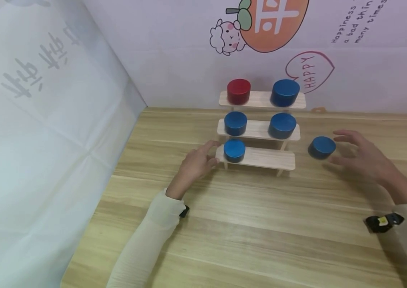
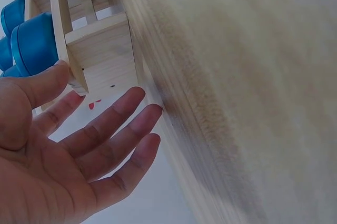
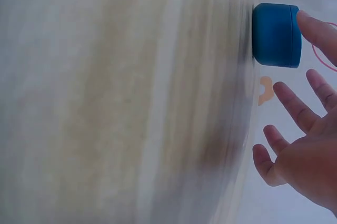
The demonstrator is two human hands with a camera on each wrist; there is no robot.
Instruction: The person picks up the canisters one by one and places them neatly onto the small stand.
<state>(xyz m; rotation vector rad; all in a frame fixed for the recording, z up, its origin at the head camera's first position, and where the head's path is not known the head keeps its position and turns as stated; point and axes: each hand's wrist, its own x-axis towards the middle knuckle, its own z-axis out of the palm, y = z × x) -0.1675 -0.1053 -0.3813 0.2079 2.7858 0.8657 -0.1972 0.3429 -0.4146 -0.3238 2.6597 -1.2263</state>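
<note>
A three-step wooden shelf [image 1: 261, 158] stands on the table against the wall. Its top step bears a red cylinder [image 1: 238, 91] and a blue cylinder [image 1: 285, 93]. Two blue cylinders [image 1: 235, 123] sit on the middle step and one blue cylinder [image 1: 234, 150] on the lowest. My left hand [image 1: 208, 155] is open, its thumb touching the left end of the lowest step [image 2: 100, 50] beside that cylinder [image 2: 34, 42]. A loose blue cylinder [image 1: 321, 147] stands on the table right of the shelf. My right hand [image 1: 340, 150] is spread around it, one fingertip [image 3: 310, 24] touching its top [image 3: 276, 34].
The wooden table [image 1: 261, 232] stretches toward me in front of the shelf. A white sheet [image 1: 45, 140] walls off the left side. The back wall [image 1: 369, 72] carries cartoon stickers and text. A black wrist device [image 1: 383, 222] sits on my right sleeve.
</note>
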